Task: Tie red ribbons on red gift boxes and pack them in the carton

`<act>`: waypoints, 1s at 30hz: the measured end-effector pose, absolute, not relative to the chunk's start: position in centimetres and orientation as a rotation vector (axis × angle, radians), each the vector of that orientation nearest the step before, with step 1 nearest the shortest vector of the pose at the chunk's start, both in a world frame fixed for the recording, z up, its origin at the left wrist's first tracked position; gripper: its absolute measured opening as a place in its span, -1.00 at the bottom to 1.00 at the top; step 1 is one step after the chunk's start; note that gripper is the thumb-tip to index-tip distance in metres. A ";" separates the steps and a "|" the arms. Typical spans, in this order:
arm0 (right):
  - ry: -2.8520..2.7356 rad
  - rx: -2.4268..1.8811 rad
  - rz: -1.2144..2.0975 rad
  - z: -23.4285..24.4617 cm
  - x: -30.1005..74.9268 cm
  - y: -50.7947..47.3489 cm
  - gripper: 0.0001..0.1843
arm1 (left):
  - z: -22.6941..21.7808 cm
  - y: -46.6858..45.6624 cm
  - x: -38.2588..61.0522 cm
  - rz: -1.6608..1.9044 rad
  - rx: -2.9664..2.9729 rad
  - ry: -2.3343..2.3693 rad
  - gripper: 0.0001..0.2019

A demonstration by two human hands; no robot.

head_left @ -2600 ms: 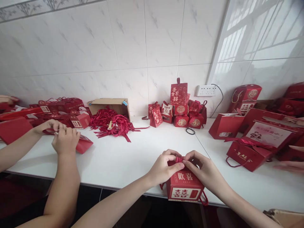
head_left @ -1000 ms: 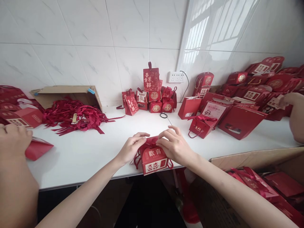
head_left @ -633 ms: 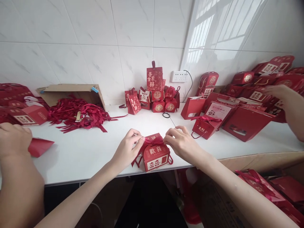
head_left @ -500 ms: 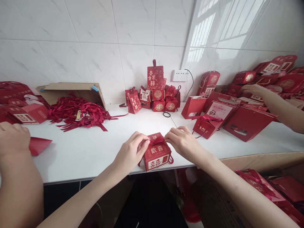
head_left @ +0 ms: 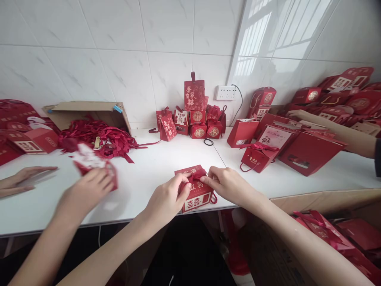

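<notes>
A red gift box [head_left: 196, 194] with gold and white characters sits at the front edge of the white table. A dark red ribbon [head_left: 197, 174] is tied in a bow across its top. My left hand [head_left: 171, 190] pinches the bow's left side between thumb and fingers. From the right, my right hand [head_left: 224, 180] is closed on the other side of the bow, near the knot. A twisted red cord shows at the box's right side. The fingertips partly hide the ribbon.
A co-worker's hand [head_left: 89, 190] at left holds a blurred red-and-white packet [head_left: 95, 165]. Loose ribbons [head_left: 104, 139] spill from a cardboard box [head_left: 86, 106]. Small red boxes [head_left: 198, 131] are stacked by the wall. Red bags [head_left: 312, 153] and another person's arm [head_left: 330, 127] are at right.
Both my hands have moved in closer around the bow, the right one reaching nearer the knot. At left, a co-worker's hand has swung in with a red-and-white packet.
</notes>
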State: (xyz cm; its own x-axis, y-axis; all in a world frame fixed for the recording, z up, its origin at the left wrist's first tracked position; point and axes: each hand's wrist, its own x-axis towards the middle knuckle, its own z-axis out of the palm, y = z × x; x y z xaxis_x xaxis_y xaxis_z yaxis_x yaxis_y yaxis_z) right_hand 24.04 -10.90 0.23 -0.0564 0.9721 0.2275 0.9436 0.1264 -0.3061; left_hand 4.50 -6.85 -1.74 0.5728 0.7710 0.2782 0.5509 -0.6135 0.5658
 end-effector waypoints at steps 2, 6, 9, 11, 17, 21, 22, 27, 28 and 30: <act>-1.985 -1.840 0.200 0.0 24.0 -10.8 -0.63 | -1.9 -6.9 4.6 0.696 2.397 1.059 -0.81; -1.894 -1.795 0.345 -0.6 24.0 -10.6 -0.67 | -2.0 -6.8 4.5 0.701 2.429 0.990 -0.83; -1.838 -1.783 0.420 -0.6 23.9 -10.5 -0.72 | -2.0 -6.7 4.2 0.668 2.404 0.961 -0.82; -1.820 -1.772 0.476 -0.4 23.7 -10.5 -0.74 | -1.9 -6.6 4.0 0.630 2.385 0.965 -0.80; -1.775 -1.781 0.667 -0.5 24.0 -9.8 -0.65 | -1.3 -6.2 3.8 0.587 2.409 0.929 -0.68; -1.751 -1.648 0.933 -0.8 24.8 -9.3 -0.66 | -0.8 -5.8 3.6 0.522 2.370 0.866 -0.72; -1.742 -1.625 0.962 -0.8 24.9 -9.3 -0.65 | -0.6 -5.6 3.5 0.513 2.339 0.832 -0.73; -1.677 -1.675 0.882 -0.9 24.4 -9.5 -0.60 | 0.0 -4.9 3.4 0.485 2.168 0.753 -0.80; -1.665 -1.682 0.868 -0.9 24.3 -9.5 -0.60 | 0.0 -4.9 3.4 0.465 2.136 0.758 -0.82; -1.637 -1.662 0.883 -1.1 24.1 -9.4 -0.62 | -0.2 -4.9 3.4 0.448 2.079 0.783 -0.82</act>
State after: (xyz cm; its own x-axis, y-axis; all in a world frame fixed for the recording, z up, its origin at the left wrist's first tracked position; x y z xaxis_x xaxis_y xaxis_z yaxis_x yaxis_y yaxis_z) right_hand 24.10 -9.36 -1.07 0.0002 0.9996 -0.0289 0.5729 -0.0238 -0.8193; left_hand 3.39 -4.94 -0.20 0.7401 0.6717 0.0327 0.3679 -0.4451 0.8164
